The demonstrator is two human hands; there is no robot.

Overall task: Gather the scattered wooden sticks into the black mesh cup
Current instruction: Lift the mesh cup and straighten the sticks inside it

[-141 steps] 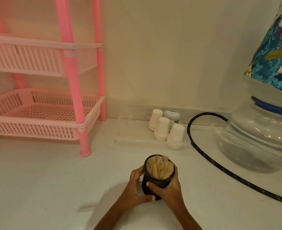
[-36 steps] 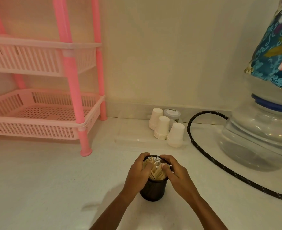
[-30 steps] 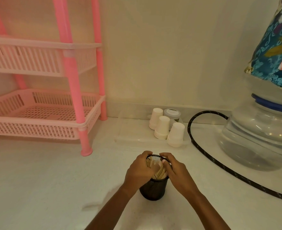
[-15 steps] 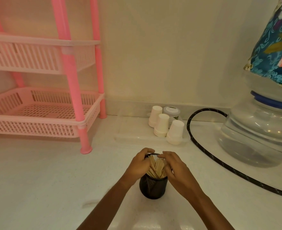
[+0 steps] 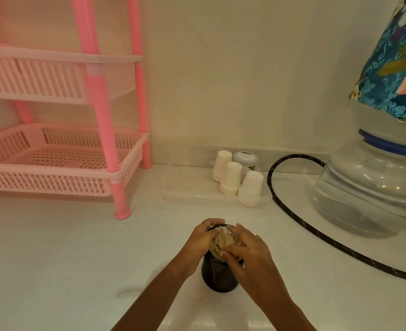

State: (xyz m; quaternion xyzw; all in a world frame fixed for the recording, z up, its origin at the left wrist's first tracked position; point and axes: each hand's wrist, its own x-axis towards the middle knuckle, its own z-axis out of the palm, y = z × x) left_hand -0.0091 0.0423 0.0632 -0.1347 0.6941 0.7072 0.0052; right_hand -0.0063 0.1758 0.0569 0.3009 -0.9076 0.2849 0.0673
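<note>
The black mesh cup (image 5: 218, 275) stands upright on the white counter, low in the middle of the view. A bundle of pale wooden sticks (image 5: 222, 242) pokes up out of its mouth. My left hand (image 5: 200, 244) curls over the cup's left rim with its fingertips on the stick tops. My right hand (image 5: 247, 253) covers the right rim and pinches the sticks from that side. Both hands hide much of the rim. I see no loose sticks on the counter.
A pink plastic rack (image 5: 54, 163) stands at the left, one foot (image 5: 122, 215) near the cup. Behind the cup a clear tray (image 5: 190, 194) holds stacks of white paper cups (image 5: 230, 179). A black cord (image 5: 302, 225) curves past a water bottle (image 5: 369, 192) at the right.
Earlier both hands gripped the cup's sides; they have since moved up over the rim and onto the sticks, closing in tighter over the last half second. The cup stays in place.
</note>
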